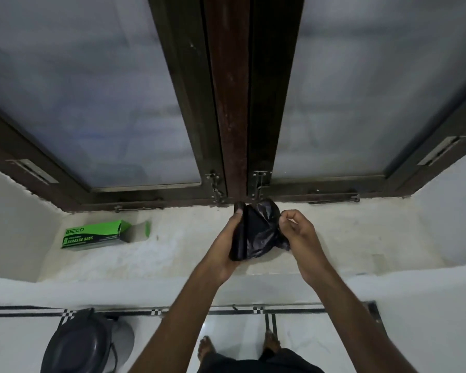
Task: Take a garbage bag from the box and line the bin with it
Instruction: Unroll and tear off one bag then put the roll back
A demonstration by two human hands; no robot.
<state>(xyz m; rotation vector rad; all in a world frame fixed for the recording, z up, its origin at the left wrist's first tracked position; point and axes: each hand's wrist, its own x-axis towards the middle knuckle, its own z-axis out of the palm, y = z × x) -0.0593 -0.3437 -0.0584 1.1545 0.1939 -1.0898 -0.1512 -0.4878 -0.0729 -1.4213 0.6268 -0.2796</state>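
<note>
We've got the roll of black bags (240, 235) gripped in left hand (228, 246) over the sill, right hand (297, 232) pinching the loose bag (267, 227) — yank too hard & thin film prob tears off-perforation; box (97, 234) far left, bin (84, 345) near left.

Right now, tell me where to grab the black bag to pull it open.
Pinch the loose crumpled edge of the garbage bag on its right side, where the right hand fingers already sit. The left hand holds the rolled part, so the free film hangs rightward.
</note>
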